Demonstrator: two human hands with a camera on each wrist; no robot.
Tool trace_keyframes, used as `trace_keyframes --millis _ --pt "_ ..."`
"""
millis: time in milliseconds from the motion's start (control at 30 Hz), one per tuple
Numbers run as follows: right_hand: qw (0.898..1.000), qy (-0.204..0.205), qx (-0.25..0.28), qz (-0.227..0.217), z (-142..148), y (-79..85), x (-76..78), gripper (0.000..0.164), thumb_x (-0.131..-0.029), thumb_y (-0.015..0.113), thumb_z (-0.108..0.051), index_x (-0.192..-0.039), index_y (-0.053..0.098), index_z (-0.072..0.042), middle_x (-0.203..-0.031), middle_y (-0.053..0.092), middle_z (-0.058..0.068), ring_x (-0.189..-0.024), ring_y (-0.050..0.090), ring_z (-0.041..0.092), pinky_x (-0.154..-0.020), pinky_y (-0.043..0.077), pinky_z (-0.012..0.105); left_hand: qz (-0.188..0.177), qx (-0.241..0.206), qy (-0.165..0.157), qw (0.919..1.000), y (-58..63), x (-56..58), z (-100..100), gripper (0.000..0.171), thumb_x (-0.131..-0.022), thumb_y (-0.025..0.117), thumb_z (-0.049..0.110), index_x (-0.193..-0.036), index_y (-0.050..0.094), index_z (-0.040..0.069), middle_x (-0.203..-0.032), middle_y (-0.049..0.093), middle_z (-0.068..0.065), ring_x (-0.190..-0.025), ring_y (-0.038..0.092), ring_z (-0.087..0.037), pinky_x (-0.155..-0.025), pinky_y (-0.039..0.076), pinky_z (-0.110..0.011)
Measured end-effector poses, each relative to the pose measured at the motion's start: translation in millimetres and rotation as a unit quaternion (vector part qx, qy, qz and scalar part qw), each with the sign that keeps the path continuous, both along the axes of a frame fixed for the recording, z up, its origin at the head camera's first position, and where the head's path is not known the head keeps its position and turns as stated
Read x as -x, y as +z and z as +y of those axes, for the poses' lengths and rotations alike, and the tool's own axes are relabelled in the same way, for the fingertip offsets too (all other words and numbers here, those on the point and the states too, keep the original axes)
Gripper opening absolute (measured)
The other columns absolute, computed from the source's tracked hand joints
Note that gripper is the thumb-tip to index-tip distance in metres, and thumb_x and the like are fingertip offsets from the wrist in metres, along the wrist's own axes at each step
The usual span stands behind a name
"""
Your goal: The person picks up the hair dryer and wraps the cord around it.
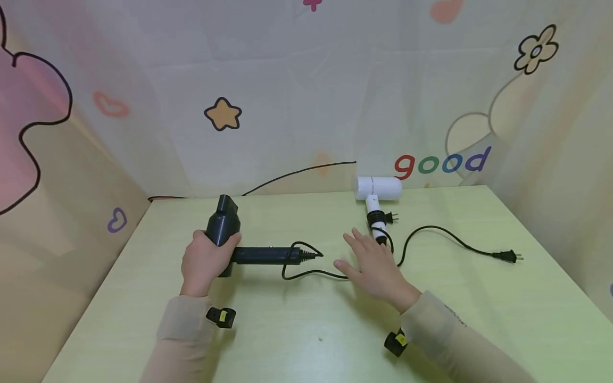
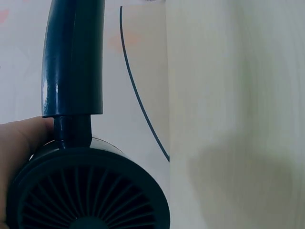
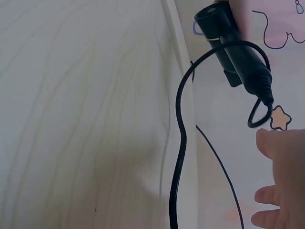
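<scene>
My left hand (image 1: 206, 260) grips a dark hair dryer (image 1: 224, 226) round its barrel, above the table's left half. The dryer's handle (image 1: 265, 256) points right, its nozzle away from me. In the left wrist view, the slotted rear grille (image 2: 90, 200) and the handle (image 2: 74, 62) fill the left side. A black cord (image 1: 311, 272) loops from the handle's end and passes behind my right hand (image 1: 375, 268). That hand hovers with fingers spread, holding nothing. In the right wrist view, its fingers (image 3: 267, 195) are apart from the dark dryer (image 3: 238, 57).
A white hair dryer (image 1: 385, 189) lies at the table's back edge, its black cord (image 1: 375, 217) wound round the handle. The dark dryer's plug (image 1: 506, 256) lies to the right on the pale table (image 1: 311, 330). A printed curtain (image 1: 297, 106) hangs behind.
</scene>
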State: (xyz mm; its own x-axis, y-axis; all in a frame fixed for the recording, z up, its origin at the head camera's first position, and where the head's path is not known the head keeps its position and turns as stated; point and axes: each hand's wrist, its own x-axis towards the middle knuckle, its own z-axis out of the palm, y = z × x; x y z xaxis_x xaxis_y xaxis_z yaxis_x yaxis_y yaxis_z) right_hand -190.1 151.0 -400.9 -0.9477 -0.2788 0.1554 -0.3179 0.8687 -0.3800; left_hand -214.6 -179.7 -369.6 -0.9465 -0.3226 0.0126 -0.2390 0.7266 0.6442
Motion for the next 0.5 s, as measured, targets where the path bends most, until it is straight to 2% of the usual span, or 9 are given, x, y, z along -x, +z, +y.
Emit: trace_keyframes --millis 167,500 --pt "1.0 0.005 -0.004 -0.005 -6.4 -2.5 -1.7 0.068 -0.093 0.048 -0.053 -0.146 0.036 -0.011 -0.154 0.029 0.013 -0.137 0.031 0.04 -0.107 0.021 0.065 0.006 -0.006 0.0 1.0 0.2 1.5 8.1 0.079 -0.081 0.058 0.057 -0.12 0.041 -0.009 -0.097 0.06 -0.024 -0.075 0.061 -0.032 -0.053 0.043 -0.032" --pt "0.996 0.05 0.027 -0.067 -25.0 -7.4 -6.4 0.068 -0.094 0.047 -0.053 -0.144 0.038 -0.009 -0.151 0.035 0.011 -0.139 0.032 0.032 -0.11 0.021 0.061 0.021 -0.05 -0.008 0.9985 -0.6 6.0 22.3 0.077 -0.082 0.058 0.056 -0.121 0.04 -0.007 -0.097 0.059 -0.021 -0.078 0.061 -0.031 -0.057 0.047 -0.031"
